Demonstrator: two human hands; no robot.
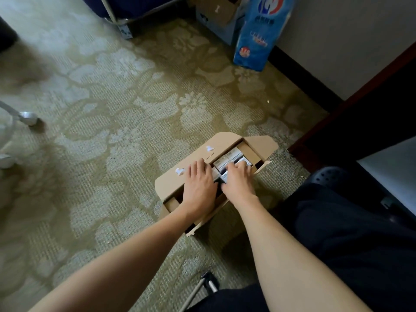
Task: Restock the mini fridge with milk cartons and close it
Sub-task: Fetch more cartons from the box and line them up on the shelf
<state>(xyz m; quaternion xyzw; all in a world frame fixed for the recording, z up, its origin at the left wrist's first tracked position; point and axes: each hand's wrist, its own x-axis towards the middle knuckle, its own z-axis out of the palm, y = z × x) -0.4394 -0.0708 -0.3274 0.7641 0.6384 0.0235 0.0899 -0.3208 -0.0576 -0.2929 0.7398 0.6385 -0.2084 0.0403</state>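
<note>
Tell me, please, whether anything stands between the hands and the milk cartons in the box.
Nothing visible does. The cardboard box has its flaps folded open; the right hand lies on the milk cartons, and the left hand rests flat at the opening's edge. Whether the right grips one is unclear.

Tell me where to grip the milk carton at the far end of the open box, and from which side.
Come down from above: the milk carton stands packed among others in the cardboard box, so only its top shows. Pinch its upper edges at the far side, where the empty space by the box's end seems to leave room to reach in.
</note>
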